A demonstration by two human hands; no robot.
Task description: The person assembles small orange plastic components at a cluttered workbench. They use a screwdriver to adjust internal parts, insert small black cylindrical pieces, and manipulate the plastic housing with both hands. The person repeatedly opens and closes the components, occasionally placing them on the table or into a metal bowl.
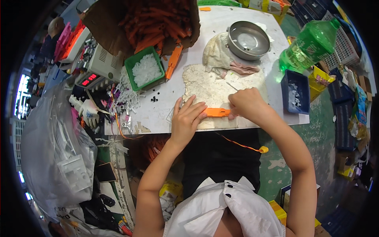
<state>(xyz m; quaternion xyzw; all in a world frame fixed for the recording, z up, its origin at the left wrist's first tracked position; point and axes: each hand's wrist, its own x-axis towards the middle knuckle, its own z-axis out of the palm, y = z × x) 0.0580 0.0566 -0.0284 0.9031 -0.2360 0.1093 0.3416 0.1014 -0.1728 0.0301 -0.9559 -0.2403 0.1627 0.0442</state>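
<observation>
A long, narrow orange plastic housing (pixel 217 112) lies across the front of a worn, pale work mat (pixel 197 85). My left hand (pixel 186 118) holds its left end, with the fingers over it. At the other end, my right hand (pixel 248 104) is closed, its thumb side against the housing. From the right fist a thin metal tool (pixel 232 86) sticks out toward the upper left; its kind cannot be made out. Beyond the mat's far edge is a crumpled cloth (pixel 217 55), beside a round metal bowl (pixel 248 40).
A carton of orange housings (pixel 158 23) leans at the back left. Before it stands a green tray of clear plastic pieces (pixel 152 83). To the right are a dark blue bin (pixel 290 104) and a green bottle (pixel 310 45). A display box (pixel 98 65) and loose parts sit left.
</observation>
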